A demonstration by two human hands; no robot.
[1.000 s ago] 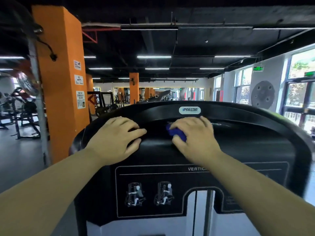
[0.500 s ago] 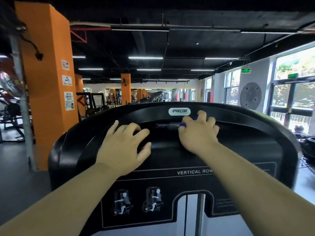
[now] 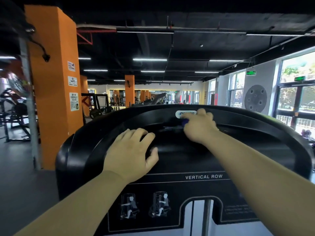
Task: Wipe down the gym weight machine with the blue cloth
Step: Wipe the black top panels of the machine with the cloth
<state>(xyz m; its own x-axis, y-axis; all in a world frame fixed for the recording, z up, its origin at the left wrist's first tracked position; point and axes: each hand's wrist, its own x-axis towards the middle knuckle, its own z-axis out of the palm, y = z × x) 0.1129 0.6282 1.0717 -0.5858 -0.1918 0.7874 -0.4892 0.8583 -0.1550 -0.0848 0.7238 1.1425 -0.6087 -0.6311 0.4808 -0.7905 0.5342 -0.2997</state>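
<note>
At a gym, a person's right hand (image 3: 198, 126) presses a blue cloth (image 3: 184, 122) against the top rim of a black weight machine (image 3: 255, 150), just below its logo badge (image 3: 179, 114), the fingers curled over the cloth so that only a small fold shows. The left hand (image 3: 132, 154) lies flat and spread on the housing, holding nothing, apparently as a brace. The cloth is bunched small under the palm, so a stroke may cover only a narrow strip and leave patches unwiped. On the smooth curved plastic the wad could slip out from under the fingers and drop behind the housing. The labelled front panel (image 3: 204, 176) below looks not yet reached.
</note>
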